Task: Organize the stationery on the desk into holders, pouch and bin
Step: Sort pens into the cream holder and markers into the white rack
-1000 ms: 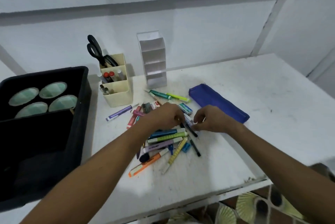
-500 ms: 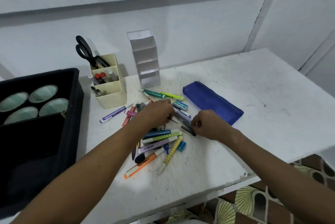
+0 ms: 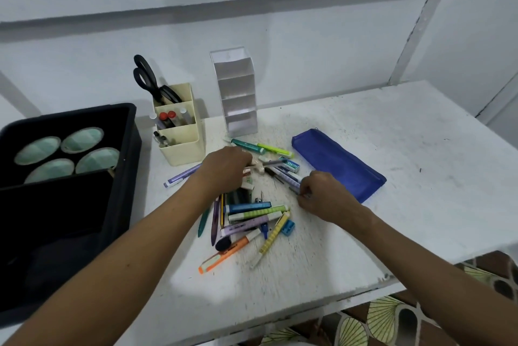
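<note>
Both hands are down in the pen pile (image 3: 246,214) mid-desk — left hand (image 3: 224,169) curled over it, right hand (image 3: 325,195) pinching a pen end — better lift one cleanly toward the cream holder (image 3: 182,143).

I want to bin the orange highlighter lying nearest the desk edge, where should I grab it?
Probably pinch the orange highlighter mid-barrel from above. It lies flat and diagonal on the white desk, and its near capped end is clear, while its far end touches the pile.

White desk (image 3: 392,205), blue pouch (image 3: 339,163), cream holder (image 3: 182,146), white tiered holder (image 3: 238,99), black bin (image 3: 123,177), scattered pens (image 3: 252,214)
</note>
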Demonstrator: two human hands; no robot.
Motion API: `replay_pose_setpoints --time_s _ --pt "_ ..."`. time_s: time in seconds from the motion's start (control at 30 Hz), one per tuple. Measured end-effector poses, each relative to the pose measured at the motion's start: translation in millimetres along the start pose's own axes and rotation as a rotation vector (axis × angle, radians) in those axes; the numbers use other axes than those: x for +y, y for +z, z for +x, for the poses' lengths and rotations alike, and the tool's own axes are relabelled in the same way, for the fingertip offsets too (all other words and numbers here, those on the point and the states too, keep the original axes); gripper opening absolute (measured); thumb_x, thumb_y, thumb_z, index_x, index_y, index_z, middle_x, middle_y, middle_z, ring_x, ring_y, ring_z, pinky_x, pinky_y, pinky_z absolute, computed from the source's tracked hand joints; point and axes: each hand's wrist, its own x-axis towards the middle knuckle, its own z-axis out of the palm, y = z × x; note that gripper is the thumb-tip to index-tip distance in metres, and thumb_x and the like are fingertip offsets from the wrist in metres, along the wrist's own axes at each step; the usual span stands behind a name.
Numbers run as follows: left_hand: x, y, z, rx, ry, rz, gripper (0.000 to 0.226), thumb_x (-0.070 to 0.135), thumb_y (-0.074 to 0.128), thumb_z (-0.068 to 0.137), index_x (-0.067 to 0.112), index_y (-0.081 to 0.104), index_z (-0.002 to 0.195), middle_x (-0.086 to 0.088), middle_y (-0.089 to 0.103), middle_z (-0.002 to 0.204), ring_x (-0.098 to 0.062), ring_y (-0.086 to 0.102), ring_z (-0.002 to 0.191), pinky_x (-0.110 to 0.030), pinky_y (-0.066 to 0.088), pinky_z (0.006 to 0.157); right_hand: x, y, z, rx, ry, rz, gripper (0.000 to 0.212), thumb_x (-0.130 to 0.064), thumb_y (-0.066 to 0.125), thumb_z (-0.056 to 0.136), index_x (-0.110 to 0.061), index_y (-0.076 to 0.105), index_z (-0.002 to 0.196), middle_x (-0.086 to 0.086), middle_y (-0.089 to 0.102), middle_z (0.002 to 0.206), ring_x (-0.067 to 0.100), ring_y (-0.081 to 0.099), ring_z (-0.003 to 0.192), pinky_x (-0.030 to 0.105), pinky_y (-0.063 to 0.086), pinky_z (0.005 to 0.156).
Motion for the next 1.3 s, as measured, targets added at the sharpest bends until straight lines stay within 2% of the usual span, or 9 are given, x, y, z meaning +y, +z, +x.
replay_pose_setpoints --time_s 0.13,0.33,0.5,0.57,0.73,0.9,1.07,1.2,1.3 --pt "-2.3 -9.1 -7.8 0.034 -0.101 -0.274 0.015 0.022 0.058 0.086 0.014 0.050 0.097 -0.004 0.058 0.090 -0.021 0.055 0.082 -0.031 0.043 0.066 -3.8 -14.6 8.8 0.114 -0.012 0.189 0.013 -0.022 0.068 0.080 -0.011 0.064 0.084 0.002 0.064 0.084 0.012 0.058 0.076 0.022 0.048 0.060" --pt "-16.7 -40.2 -23.1 0.233 -0.229 -0.721 0.076 0.009 0.070 0.076 0.022 0.023 0.134 -0.013 0.066 0.076 -0.024 0.067 0.065 -0.043 0.059 0.060 -36.0 -44.3 37.9 0.329 -0.125 0.475 0.011 -0.010 0.064 0.082 -0.012 0.071 0.090 -0.003 0.068 0.080 -0.006 0.060 0.065 0.000 0.041 0.062" --pt "-43.3 -73.3 -28.5 0.533 -0.287 -0.898 0.019 0.021 0.064 0.086 0.018 0.052 0.101 -0.002 0.070 0.087 -0.022 0.070 0.070 -0.047 0.060 0.067 -74.5 -66.4 56.8 0.452 -0.240 0.641 0.013 -0.013 0.064 0.083 -0.017 0.069 0.095 -0.005 0.069 0.078 0.001 0.066 0.072 0.004 0.045 0.067" --pt "-54.6 -87.2 -31.7 0.619 -0.351 -0.981 0.019 0.031 0.060 0.090 0.012 0.062 0.093 -0.003 0.071 0.087 -0.022 0.072 0.071 -0.047 0.059 0.071 -91.3 -75.0 65.7 0.469 -0.287 0.689 0.013 -0.013 0.065 0.084 -0.015 0.069 0.096 -0.004 0.069 0.078 0.002 0.067 0.073 0.002 0.044 0.066" --pt "-85.0 -104.1 -39.5 0.655 -0.462 -0.731 0.024 0.033 0.060 0.091 0.010 0.068 0.094 -0.002 0.069 0.084 -0.021 0.067 0.079 -0.036 0.055 0.078 -129.2 -81.1 91.8 0.535 -0.407 0.732 0.016 -0.010 0.065 0.084 -0.008 0.069 0.100 -0.003 0.068 0.083 0.004 0.067 0.071 0.009 0.050 0.070" --pt "-98.1 -91.5 -44.1 0.602 -0.452 -0.594 0.021 0.033 0.073 0.084 0.012 0.069 0.085 0.002 0.064 0.074 -0.012 0.057 0.066 -0.015 0.039 0.055 -159.4 -64.5 114.5 0.570 -0.455 0.766 0.017 -0.007 0.067 0.083 -0.003 0.069 0.099 0.001 0.069 0.087 -0.002 0.063 0.066 0.005 0.048 0.067" --pt "-107.8 -75.3 -42.0 0.543 -0.537 -0.632 0.021 0.027 0.066 0.087 0.007 0.072 0.089 -0.007 0.071 0.082 -0.021 0.065 0.079 -0.025 0.043 0.063 -172.5 -44.6 125.3 0.538 -0.506 0.706 0.014 -0.006 0.068 0.082 -0.003 0.071 0.096 0.007 0.072 0.088 0.014 0.067 0.069 0.006 0.049 0.065" --pt "-108.7 -67.5 -40.7 0.433 -0.535 -0.593 0.025 0.030 0.059 0.090 0.008 0.068 0.082 -0.002 0.065 0.070 -0.020 0.062 0.070 -0.022 0.039 0.052 -175.9 -29.3 132.9 0.478 -0.490 0.650 0.017 -0.009 0.068 0.082 -0.005 0.071 0.098 0.007 0.073 0.093 0.014 0.068 0.072 0.005 0.048 0.065" --pt "-113.8 -59.6 -38.3 0.428 -0.509 -0.511 0.020 0.034 0.064 0.087 0.014 0.065 0.089 0.001 0.065 0.077 -0.021 0.061 0.077 -0.030 0.048 0.067 -178.4 -20.3 138.5 0.439 -0.474 0.632 0.019 -0.008 0.068 0.082 -0.005 0.071 0.100 0.008 0.073 0.097 0.013 0.068 0.073 0.004 0.047 0.065"
